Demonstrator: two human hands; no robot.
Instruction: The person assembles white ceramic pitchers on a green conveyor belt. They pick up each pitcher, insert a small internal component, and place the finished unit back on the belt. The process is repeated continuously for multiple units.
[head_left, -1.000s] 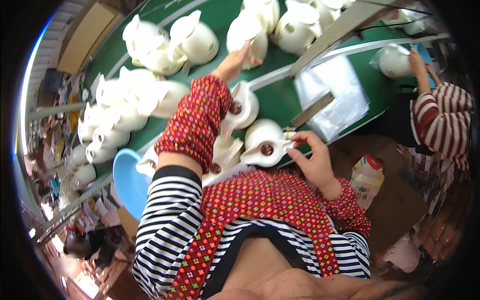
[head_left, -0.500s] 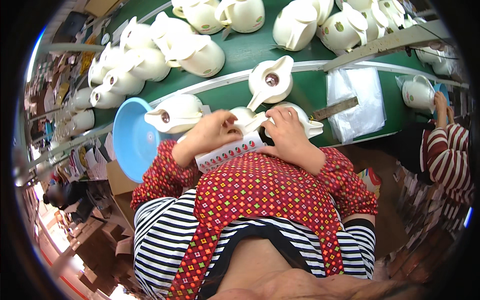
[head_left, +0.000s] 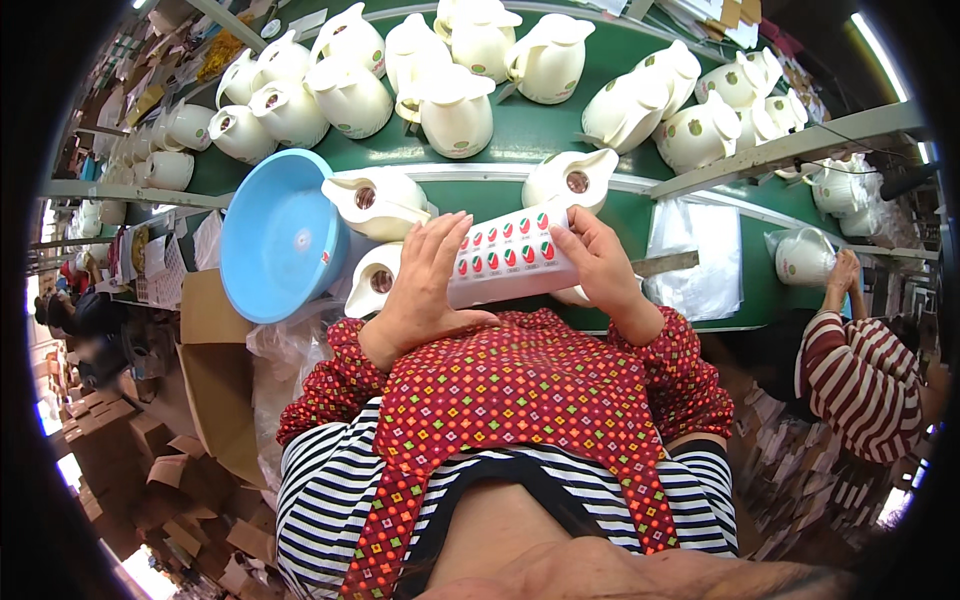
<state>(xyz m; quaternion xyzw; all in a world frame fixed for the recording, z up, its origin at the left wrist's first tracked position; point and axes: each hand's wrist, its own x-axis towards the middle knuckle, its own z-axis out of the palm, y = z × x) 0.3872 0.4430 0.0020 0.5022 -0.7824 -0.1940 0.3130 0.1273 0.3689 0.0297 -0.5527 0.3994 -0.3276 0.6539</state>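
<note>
A white sheet of red-and-green oval stickers [head_left: 508, 255] is held up in front of my apron. My right hand [head_left: 600, 265] pinches its right end, thumb on the face. At its left end my left hand [head_left: 425, 285] lies with fingers stretched out and thumb apart, covering that edge. Behind my left fingers is a cream vacuum jug [head_left: 375, 280], partly hidden. Two more jugs with round open mouths stand just beyond, one on the left [head_left: 370, 205] and one on the right [head_left: 572, 183]. Beneath the sheet, only a bit of another pale thing shows.
A blue basin [head_left: 275, 240] stands left of my hands. Several cream jugs [head_left: 455, 120] crowd the green table beyond a metal rail [head_left: 480, 172]. Clear plastic bags [head_left: 700, 260] and a metal ruler [head_left: 668, 263] lie to the right. A co-worker in striped sleeves [head_left: 865, 370] handles a bagged jug [head_left: 803, 257].
The sticker sheet has come up from low against my apron and now faces me between both hands. My right hand has left the jug for the sheet. The whole view has shifted.
</note>
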